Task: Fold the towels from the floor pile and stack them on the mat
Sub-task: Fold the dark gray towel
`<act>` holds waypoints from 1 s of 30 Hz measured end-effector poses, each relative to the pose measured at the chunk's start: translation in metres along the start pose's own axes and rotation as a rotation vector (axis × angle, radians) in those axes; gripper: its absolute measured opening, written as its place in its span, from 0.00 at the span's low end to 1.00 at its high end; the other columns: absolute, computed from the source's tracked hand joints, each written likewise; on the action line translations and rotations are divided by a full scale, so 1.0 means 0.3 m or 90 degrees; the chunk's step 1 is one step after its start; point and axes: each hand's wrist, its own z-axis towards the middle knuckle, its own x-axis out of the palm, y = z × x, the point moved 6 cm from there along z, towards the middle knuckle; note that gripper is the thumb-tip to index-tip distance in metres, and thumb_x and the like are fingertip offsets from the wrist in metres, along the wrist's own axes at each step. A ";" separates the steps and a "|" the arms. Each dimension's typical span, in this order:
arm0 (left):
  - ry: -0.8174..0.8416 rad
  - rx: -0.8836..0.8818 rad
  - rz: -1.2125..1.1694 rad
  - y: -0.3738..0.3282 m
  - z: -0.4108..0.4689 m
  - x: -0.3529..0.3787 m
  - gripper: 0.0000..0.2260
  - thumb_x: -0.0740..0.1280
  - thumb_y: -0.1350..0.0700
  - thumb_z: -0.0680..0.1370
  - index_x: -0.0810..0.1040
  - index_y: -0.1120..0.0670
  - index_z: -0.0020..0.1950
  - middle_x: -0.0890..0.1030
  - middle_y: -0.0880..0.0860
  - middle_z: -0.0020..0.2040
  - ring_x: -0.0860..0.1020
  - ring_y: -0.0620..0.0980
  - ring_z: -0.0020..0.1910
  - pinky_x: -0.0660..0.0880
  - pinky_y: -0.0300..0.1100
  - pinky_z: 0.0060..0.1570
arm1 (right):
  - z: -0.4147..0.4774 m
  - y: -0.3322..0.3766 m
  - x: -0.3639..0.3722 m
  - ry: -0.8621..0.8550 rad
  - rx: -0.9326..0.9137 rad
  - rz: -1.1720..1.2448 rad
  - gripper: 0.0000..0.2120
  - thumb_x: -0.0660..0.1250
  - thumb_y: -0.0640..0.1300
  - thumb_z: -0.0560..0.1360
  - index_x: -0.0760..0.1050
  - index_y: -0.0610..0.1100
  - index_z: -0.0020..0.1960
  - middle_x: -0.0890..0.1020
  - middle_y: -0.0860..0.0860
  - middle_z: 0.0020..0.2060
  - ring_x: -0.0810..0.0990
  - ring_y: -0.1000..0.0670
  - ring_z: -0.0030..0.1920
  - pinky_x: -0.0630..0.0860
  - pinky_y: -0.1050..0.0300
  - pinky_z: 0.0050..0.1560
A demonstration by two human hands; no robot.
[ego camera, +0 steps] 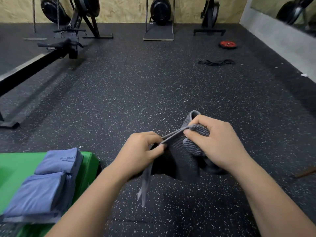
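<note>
Grey towel [181,151] — mid-fold; we pinch its edge with left hand [142,151] and right hand [213,142]; folded blue towels [47,185] already stacked on green mat [15,165].

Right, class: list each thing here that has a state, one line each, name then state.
Grey towel: held up, edge pulled taut between the hands.
Left hand: pinches the towel's edge.
Right hand: grips the towel's bunched end.
Blue towels: folded, stacked on the green mat.
Red weight plate: lying flat on the floor.
</note>
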 end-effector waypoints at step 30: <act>0.203 -0.189 0.143 0.403 -0.050 0.138 0.10 0.75 0.44 0.80 0.84 0.48 0.44 0.83 0.47 0.39 0.80 0.50 0.39 0.74 0.45 0.37 | -0.002 -0.065 -0.202 -0.299 0.027 0.059 0.05 0.74 0.50 0.80 0.81 0.50 0.47 0.85 0.57 0.41 0.83 0.54 0.43 0.79 0.51 0.46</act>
